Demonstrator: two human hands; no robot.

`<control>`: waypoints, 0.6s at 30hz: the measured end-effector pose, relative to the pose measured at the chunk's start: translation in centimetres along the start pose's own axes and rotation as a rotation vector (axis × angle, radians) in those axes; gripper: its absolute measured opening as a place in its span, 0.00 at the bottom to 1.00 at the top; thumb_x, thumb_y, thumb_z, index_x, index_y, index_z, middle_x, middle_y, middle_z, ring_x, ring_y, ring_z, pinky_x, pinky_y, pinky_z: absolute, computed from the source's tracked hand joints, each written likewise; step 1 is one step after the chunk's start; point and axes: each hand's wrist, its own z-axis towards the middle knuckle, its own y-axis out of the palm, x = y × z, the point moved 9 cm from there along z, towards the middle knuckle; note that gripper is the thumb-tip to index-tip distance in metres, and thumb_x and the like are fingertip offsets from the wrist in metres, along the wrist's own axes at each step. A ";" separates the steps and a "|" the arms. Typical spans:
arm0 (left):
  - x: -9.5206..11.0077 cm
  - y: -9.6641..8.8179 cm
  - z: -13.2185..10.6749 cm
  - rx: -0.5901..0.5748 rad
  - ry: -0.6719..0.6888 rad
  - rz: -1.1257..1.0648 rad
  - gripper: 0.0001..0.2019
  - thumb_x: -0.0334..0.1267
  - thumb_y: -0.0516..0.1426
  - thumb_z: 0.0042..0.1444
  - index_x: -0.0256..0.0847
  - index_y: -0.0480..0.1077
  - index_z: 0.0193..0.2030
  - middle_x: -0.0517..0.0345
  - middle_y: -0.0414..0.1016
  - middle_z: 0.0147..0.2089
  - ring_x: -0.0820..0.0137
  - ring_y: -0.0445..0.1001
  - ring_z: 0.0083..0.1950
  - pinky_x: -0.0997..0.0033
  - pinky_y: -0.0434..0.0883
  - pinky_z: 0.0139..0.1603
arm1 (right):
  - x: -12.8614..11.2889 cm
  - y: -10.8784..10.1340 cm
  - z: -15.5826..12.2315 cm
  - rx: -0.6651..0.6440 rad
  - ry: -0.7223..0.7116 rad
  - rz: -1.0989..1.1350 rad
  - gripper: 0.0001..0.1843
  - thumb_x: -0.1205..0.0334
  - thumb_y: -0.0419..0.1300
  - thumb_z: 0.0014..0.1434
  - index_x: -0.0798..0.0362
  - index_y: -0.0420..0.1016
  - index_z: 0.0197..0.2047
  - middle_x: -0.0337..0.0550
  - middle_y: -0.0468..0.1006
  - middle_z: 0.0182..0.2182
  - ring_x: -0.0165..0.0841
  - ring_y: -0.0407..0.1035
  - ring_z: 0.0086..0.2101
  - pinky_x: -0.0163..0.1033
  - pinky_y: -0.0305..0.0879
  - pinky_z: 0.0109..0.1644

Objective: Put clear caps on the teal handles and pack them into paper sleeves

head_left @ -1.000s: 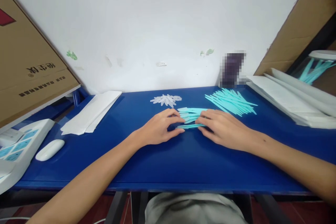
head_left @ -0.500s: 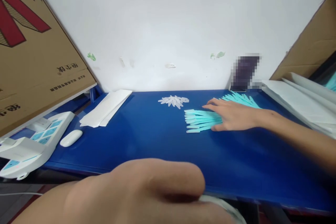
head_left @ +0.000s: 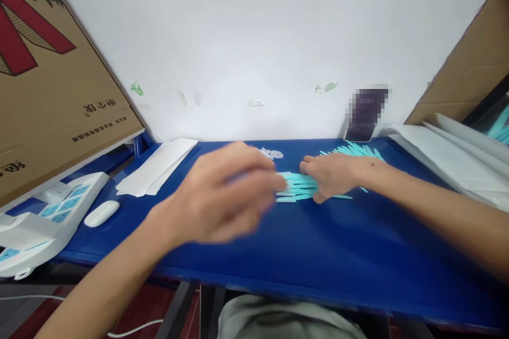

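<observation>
Turquoise sticks [head_left: 298, 188] on blue table [head_left: 302, 259]

Hours read from mid-view.
- Turquoise sticks: a flat bundle at 4 o'clock.
- Right hand [head_left: 332, 175], 3 o'clock: thumb and fingers spread over the bundle.
- Left hand [head_left: 225, 196], 7 o'clock: blurred, fingers bent near the bundle's left ends; cannot tell whether they pinch anything.
- Stick pile [head_left: 360, 149], 3 o'clock: loose, beyond the right hand.
- White pieces [head_left: 274, 153], near centre: partly hidden by the left hand.
- Power strip [head_left: 66, 223], 8 o'clock: holds white plugs [head_left: 29, 228].
- Further sticks [head_left: 501, 126], 3 o'clock, view's edge: container indistinct.
</observation>
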 end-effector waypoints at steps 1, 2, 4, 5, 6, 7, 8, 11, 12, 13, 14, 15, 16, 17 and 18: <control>-2.3 0.9 0.3 -0.020 -0.004 0.005 0.14 0.40 0.48 0.68 0.45 0.74 0.47 0.52 0.78 0.42 0.65 0.74 0.42 0.63 0.73 0.42 | -0.1 0.0 0.0 -0.001 0.004 0.006 0.32 0.49 0.64 0.51 0.57 0.69 0.56 0.60 0.69 0.59 0.51 0.75 0.46 0.47 0.67 0.41; -5.0 1.8 0.2 -0.053 -0.039 0.044 0.14 0.40 0.48 0.68 0.42 0.74 0.47 0.51 0.78 0.42 0.64 0.74 0.42 0.62 0.72 0.43 | -0.1 0.0 -0.1 0.000 0.008 0.016 0.31 0.50 0.65 0.51 0.56 0.69 0.55 0.60 0.69 0.60 0.51 0.75 0.46 0.46 0.67 0.40; -11.8 3.2 -1.3 -0.109 -0.199 0.209 0.16 0.42 0.48 0.68 0.39 0.75 0.43 0.49 0.77 0.40 0.61 0.74 0.42 0.59 0.71 0.45 | -0.1 0.0 -0.2 -0.001 0.014 0.037 0.29 0.51 0.65 0.51 0.56 0.70 0.54 0.59 0.69 0.60 0.50 0.75 0.44 0.45 0.65 0.36; -15.6 3.2 -2.7 -0.116 -0.331 0.298 0.18 0.42 0.46 0.68 0.38 0.75 0.43 0.47 0.77 0.40 0.60 0.73 0.44 0.57 0.70 0.48 | -0.2 0.0 -0.2 -0.004 0.014 0.041 0.28 0.51 0.64 0.52 0.56 0.71 0.53 0.58 0.71 0.59 0.48 0.75 0.42 0.44 0.64 0.35; -19.3 3.1 -4.5 -0.133 -0.475 0.384 0.19 0.43 0.46 0.68 0.37 0.76 0.45 0.45 0.77 0.43 0.57 0.73 0.47 0.55 0.70 0.50 | -0.2 0.1 -0.3 -0.010 0.010 0.042 0.26 0.52 0.64 0.52 0.56 0.71 0.51 0.57 0.72 0.57 0.47 0.75 0.41 0.44 0.62 0.33; -22.6 3.0 -6.6 -0.173 -0.615 0.462 0.20 0.45 0.47 0.67 0.36 0.76 0.48 0.42 0.76 0.46 0.53 0.72 0.50 0.52 0.69 0.52 | -0.3 0.2 -0.3 -0.015 0.004 0.042 0.24 0.53 0.64 0.52 0.56 0.71 0.50 0.56 0.73 0.55 0.46 0.75 0.39 0.43 0.61 0.32; -25.5 3.0 -8.8 -0.234 -0.745 0.516 0.21 0.46 0.48 0.66 0.36 0.75 0.52 0.40 0.75 0.50 0.49 0.71 0.53 0.49 0.68 0.53 | -0.3 0.3 -0.3 -0.019 -0.001 0.045 0.23 0.53 0.64 0.52 0.56 0.72 0.48 0.55 0.74 0.53 0.45 0.75 0.39 0.43 0.60 0.31; -30.0 2.0 -13.5 -0.256 -0.962 0.590 0.24 0.48 0.47 0.65 0.36 0.75 0.55 0.37 0.73 0.55 0.44 0.68 0.57 0.47 0.67 0.54 | -0.3 0.6 -0.2 -0.016 -0.012 0.056 0.20 0.54 0.64 0.52 0.56 0.71 0.46 0.53 0.77 0.48 0.46 0.74 0.40 0.42 0.59 0.31; -30.3 1.9 -14.3 -0.242 -0.968 0.598 0.24 0.48 0.46 0.65 0.36 0.75 0.55 0.37 0.73 0.55 0.44 0.68 0.57 0.48 0.67 0.55 | -0.3 0.7 -0.1 -0.010 -0.011 0.059 0.20 0.54 0.64 0.52 0.55 0.71 0.46 0.53 0.77 0.47 0.46 0.74 0.40 0.42 0.60 0.32; -30.0 2.0 -14.6 -0.233 -0.950 0.595 0.25 0.48 0.46 0.65 0.35 0.76 0.54 0.38 0.74 0.54 0.46 0.68 0.56 0.49 0.66 0.56 | -0.2 0.9 -0.1 -0.009 -0.007 0.060 0.20 0.54 0.64 0.52 0.55 0.71 0.46 0.53 0.78 0.45 0.46 0.75 0.39 0.43 0.60 0.32; -29.5 2.3 -14.7 -0.237 -0.918 0.580 0.25 0.49 0.45 0.65 0.35 0.76 0.53 0.39 0.75 0.53 0.47 0.69 0.55 0.50 0.66 0.56 | -0.2 1.1 -0.1 -0.012 -0.003 0.061 0.19 0.54 0.63 0.53 0.55 0.72 0.46 0.53 0.78 0.43 0.47 0.75 0.38 0.43 0.60 0.31; -28.9 2.9 -14.6 -0.251 -0.881 0.555 0.25 0.49 0.45 0.65 0.35 0.76 0.52 0.40 0.76 0.51 0.49 0.69 0.54 0.52 0.65 0.57 | -0.3 1.4 -0.1 -0.016 -0.003 0.064 0.18 0.54 0.63 0.53 0.56 0.72 0.45 0.53 0.79 0.41 0.47 0.75 0.37 0.43 0.60 0.30; -28.3 3.5 -14.4 -0.266 -0.845 0.527 0.26 0.50 0.44 0.66 0.35 0.77 0.51 0.41 0.77 0.50 0.51 0.69 0.53 0.53 0.65 0.57 | -0.4 1.6 -0.1 -0.016 -0.005 0.064 0.17 0.55 0.62 0.54 0.56 0.73 0.45 0.53 0.79 0.39 0.47 0.75 0.35 0.43 0.60 0.30; -27.8 4.0 -14.0 -0.276 -0.817 0.498 0.26 0.50 0.44 0.66 0.36 0.77 0.50 0.42 0.77 0.49 0.52 0.69 0.52 0.54 0.65 0.57 | -0.6 1.8 -0.2 -0.009 -0.009 0.063 0.16 0.56 0.61 0.55 0.57 0.74 0.44 0.54 0.79 0.39 0.47 0.76 0.35 0.43 0.61 0.30; -27.5 4.4 -13.5 -0.278 -0.799 0.475 0.25 0.50 0.44 0.66 0.36 0.77 0.49 0.43 0.78 0.48 0.52 0.70 0.52 0.54 0.65 0.56 | -0.7 1.9 -0.3 0.008 -0.019 0.061 0.16 0.57 0.61 0.56 0.57 0.75 0.44 0.55 0.80 0.39 0.48 0.76 0.35 0.44 0.63 0.31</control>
